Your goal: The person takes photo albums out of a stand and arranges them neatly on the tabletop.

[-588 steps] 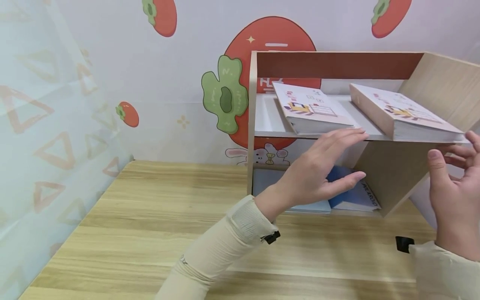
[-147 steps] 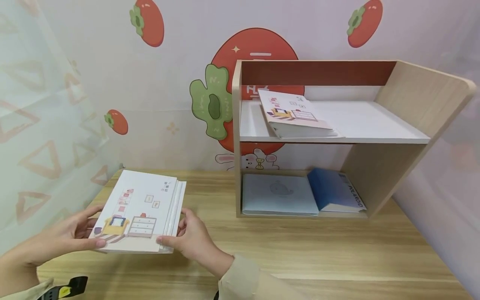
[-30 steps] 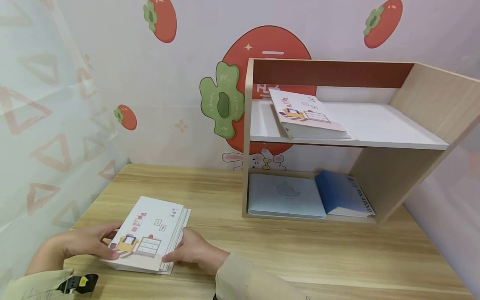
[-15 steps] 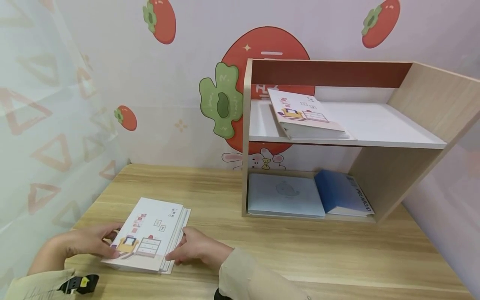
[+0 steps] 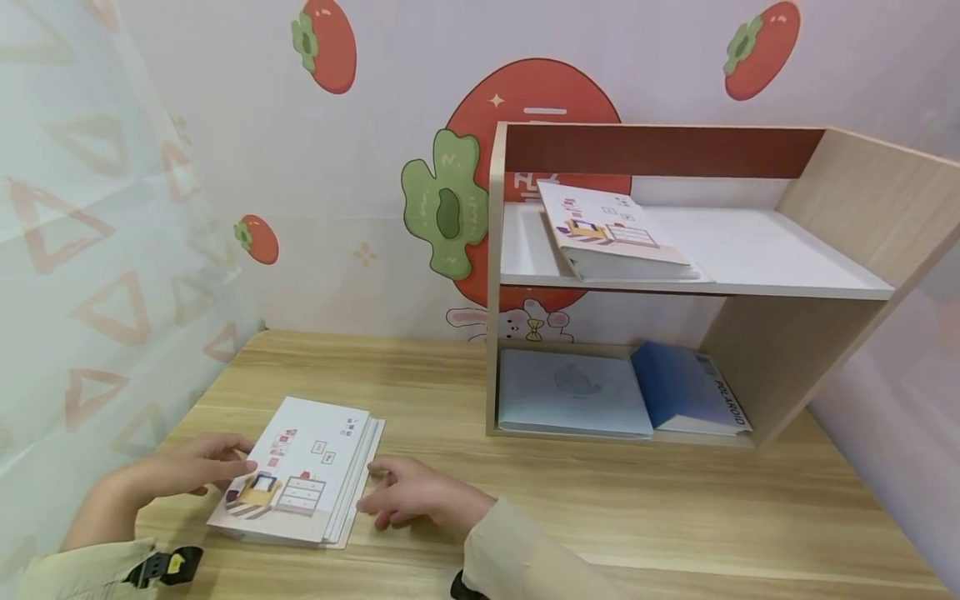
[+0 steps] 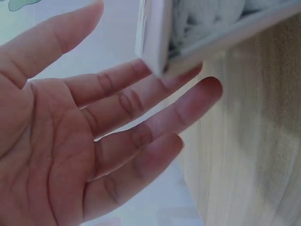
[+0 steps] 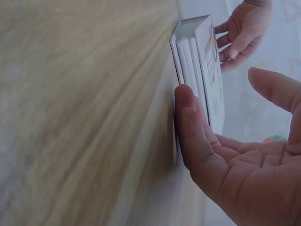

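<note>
A white photo album [image 5: 300, 467] with a drawn armchair and dresser on its cover lies flat on the wooden table at the left. My left hand [image 5: 183, 471] is at its left side, thumb lifted and fingers loosely extended near the edge; the left wrist view shows nothing held in the palm [image 6: 51, 146]. Just off the album's right edge is my right hand [image 5: 420, 496], its fingers relaxed and gripping nothing. In the right wrist view the thumb stands apart from the fingers [image 7: 193, 132], close to the album's page side [image 7: 190, 59].
A two-tier wooden shelf [image 5: 495, 292] stands at the right. On its upper board [image 5: 780, 250] lies a similar white album [image 5: 611, 233]. A pale blue whale-printed album [image 5: 573, 392] and a blue album marked POLAROID [image 5: 686, 387] lie below. Patterned sheets line the walls.
Earlier two white albums lay on the upper shelf; the right one is now on the table. Both hands held its sides until half a second ago and have since let go, the right moving rightward.
</note>
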`<state>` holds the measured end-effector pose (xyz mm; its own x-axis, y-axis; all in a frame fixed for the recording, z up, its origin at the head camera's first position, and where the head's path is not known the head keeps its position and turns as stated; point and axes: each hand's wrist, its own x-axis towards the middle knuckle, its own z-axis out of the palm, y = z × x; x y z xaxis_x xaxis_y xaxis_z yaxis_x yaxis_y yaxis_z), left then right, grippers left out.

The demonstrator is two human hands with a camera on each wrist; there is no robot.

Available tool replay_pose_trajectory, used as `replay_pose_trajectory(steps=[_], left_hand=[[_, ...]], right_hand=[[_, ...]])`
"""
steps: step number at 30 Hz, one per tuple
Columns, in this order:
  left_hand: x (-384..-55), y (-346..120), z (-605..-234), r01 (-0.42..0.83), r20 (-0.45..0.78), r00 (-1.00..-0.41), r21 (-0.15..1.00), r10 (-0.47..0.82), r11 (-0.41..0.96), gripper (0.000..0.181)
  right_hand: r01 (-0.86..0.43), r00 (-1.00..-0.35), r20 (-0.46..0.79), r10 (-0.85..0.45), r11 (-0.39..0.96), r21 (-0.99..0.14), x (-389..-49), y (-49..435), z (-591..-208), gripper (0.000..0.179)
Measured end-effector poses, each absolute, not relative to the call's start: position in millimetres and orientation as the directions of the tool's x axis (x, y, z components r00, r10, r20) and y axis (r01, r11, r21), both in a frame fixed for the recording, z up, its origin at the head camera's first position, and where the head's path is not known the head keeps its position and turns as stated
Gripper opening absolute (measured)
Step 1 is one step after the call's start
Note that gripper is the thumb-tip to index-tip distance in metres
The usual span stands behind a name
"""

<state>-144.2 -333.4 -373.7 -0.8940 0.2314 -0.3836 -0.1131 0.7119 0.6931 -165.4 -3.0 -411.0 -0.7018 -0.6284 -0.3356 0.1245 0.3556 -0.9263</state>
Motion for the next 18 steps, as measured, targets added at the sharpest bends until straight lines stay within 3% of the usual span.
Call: replay_pose_trajectory(steps=[9, 18], left_hand=[[-143.1, -327.1, -367.0, -0.124, -0.349, -0.922, 0.678, 0.169, 0.725, 0.054], [-141.3, -323.4, -356.8, 0.025, -0.188, -0.961, 0.670, 0.202, 0.742, 0.052]], right_hand=[[0.092, -0.674, -0.281, -0.683, 0.300, -0.950, -166.8, 21.7, -401.6, 0.048], [-0.031, -0.707, -0.181, -0.684, 0.285, -0.958, -168.7, 37.7, -383.2, 0.042]])
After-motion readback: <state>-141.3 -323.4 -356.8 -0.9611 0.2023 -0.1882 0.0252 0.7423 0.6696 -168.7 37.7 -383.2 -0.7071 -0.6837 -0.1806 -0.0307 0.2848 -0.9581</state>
